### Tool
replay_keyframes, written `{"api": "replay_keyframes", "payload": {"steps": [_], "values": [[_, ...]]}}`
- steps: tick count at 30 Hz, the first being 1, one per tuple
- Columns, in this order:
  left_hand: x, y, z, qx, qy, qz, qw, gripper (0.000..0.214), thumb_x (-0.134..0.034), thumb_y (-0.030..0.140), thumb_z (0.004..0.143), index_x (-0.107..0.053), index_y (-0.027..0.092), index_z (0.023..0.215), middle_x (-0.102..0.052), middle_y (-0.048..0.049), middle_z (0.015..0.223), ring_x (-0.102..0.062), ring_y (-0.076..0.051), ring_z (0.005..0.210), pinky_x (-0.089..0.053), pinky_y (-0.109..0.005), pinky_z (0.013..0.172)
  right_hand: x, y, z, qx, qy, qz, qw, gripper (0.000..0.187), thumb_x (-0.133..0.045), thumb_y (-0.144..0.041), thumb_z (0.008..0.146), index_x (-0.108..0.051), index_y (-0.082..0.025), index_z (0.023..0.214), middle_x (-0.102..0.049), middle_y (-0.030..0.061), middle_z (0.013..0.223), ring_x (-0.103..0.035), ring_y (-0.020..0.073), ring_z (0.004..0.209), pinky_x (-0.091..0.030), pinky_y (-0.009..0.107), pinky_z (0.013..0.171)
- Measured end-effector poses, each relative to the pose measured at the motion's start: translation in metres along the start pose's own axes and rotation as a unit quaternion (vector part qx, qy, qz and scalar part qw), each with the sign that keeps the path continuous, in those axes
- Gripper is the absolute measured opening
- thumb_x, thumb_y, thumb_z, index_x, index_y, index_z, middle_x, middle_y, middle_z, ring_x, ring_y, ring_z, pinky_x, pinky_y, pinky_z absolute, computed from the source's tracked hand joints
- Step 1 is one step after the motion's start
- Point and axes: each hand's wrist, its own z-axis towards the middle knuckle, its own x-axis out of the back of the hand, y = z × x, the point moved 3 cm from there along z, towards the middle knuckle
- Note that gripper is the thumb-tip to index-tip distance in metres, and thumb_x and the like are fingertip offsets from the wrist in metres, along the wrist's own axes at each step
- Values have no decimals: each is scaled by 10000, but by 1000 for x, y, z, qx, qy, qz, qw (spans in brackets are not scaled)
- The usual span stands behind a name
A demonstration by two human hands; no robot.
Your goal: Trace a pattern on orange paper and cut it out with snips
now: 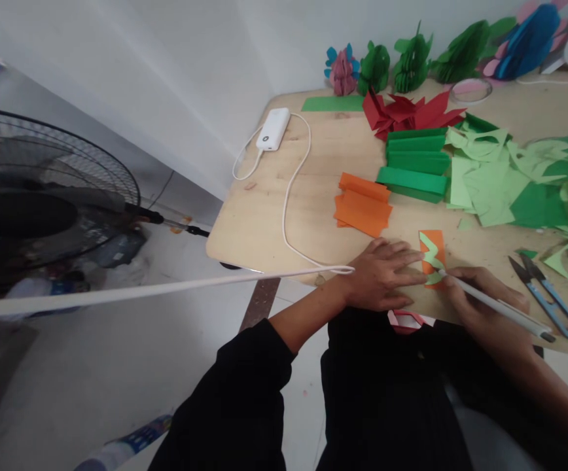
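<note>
My left hand point(379, 275) lies flat on the table with its fingers stretched, the tips touching a small orange paper strip point(438, 243). On that strip rests a light green zigzag paper cutout point(430, 252). A white pen point(502, 305) is gripped in my right hand point(485, 307), its tip at the lower end of the cutout. Blue-handled thread snips point(551, 297) lie right of my right hand. Beyond the strip is a stack of orange paper pieces point(362, 206).
Folded green paper point(416, 160), red paper point(411, 112) and light green scraps point(495, 183) spread across the table point(249, 216). A white power bank point(275, 127) trails a cable near the left edge. Paper honeycomb figures point(414, 62) line the wall. A black fan point(43, 190) stands left.
</note>
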Motion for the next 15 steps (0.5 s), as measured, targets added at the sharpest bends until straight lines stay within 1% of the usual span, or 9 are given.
{"api": "replay_keyframes", "payload": {"steps": [5, 15], "values": [[-1, 0, 1, -3, -4, 1, 1000, 501, -502, 535, 989, -615, 310, 1421, -473, -66, 1598, -379, -338, 1450, -309, -544, 1135, -1, 2, -3, -6, -2, 7, 1000, 232, -579, -436, 929, -683, -237, 873, -740, 46, 784, -663, 175, 613, -473, 313, 600], [-1, 0, 1, -4, -1, 7, 1000, 508, -510, 534, 986, -601, 313, 1435, -483, -63, 1592, -388, -328, 1450, -313, -530, 1140, 0, 3, -4, -56, -11, 34, 998, 215, -613, -451, 880, -672, -252, 825, -726, 50, 731, -654, 186, 590, -482, 320, 580]]}}
